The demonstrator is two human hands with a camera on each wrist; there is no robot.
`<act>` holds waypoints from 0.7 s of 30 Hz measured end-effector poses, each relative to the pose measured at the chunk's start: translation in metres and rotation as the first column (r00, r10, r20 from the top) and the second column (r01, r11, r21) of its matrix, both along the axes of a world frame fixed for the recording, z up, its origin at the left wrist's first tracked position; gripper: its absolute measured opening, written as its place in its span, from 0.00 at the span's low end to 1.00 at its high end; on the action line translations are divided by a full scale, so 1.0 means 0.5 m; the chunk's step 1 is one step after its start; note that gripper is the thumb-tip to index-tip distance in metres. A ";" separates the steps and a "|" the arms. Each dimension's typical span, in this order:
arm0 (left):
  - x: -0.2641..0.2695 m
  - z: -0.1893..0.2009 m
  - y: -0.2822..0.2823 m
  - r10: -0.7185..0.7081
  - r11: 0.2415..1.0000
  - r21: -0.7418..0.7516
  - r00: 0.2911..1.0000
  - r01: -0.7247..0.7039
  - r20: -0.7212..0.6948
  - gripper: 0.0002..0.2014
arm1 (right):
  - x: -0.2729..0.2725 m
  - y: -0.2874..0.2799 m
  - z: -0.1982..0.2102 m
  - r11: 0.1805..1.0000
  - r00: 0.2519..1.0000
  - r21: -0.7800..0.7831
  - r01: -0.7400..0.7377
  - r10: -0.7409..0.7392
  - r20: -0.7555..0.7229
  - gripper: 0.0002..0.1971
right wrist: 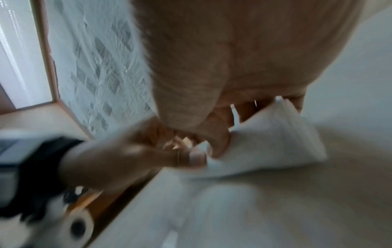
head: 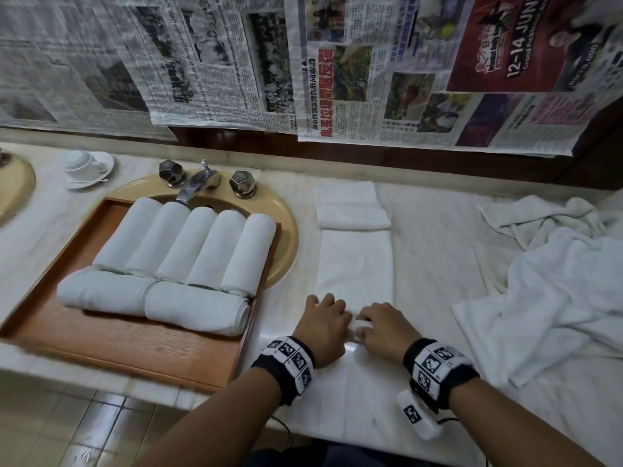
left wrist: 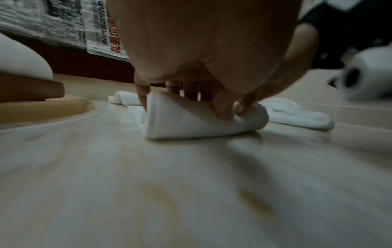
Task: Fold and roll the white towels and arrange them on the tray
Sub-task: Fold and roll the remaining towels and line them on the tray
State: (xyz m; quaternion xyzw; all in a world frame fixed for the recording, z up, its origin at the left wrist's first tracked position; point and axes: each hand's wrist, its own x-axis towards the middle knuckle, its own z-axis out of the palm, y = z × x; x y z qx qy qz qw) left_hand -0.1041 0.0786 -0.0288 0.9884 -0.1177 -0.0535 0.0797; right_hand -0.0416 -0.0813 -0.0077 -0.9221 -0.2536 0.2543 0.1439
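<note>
A long folded white towel (head: 355,264) lies flat on the marble counter, running away from me. Its near end is rolled into a small roll (left wrist: 191,119) (right wrist: 265,147). My left hand (head: 323,323) and right hand (head: 384,325) sit side by side on that roll, fingers curled over it and thumbs tucked under. A wooden tray (head: 135,342) rests over the sink at the left and carries several rolled white towels (head: 188,244), a back row standing side by side and two lying across the front.
A folded white towel (head: 350,205) lies beyond the long one. A heap of loose white towels (head: 556,284) covers the counter's right side. A tap (head: 197,183) and a cup on a saucer (head: 86,166) stand behind the tray. Newspaper (head: 371,69) covers the wall.
</note>
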 end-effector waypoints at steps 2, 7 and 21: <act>0.025 0.023 -0.003 0.032 0.999 0.012 0.998 -0.031 -0.062 0.08 | -0.021 -0.012 -0.011 0.990 0.975 0.142 0.014 -0.045 0.218 0.06; 0.098 0.043 0.000 0.194 0.978 0.006 0.908 -0.207 -0.370 0.16 | -0.048 -0.018 -0.041 0.969 0.865 0.105 -0.225 0.149 0.479 0.05; 0.049 -0.023 -0.008 0.177 0.979 -0.117 0.983 -0.169 0.056 0.06 | 0.113 0.045 0.030 0.994 0.974 -0.095 0.058 -0.077 -0.213 0.07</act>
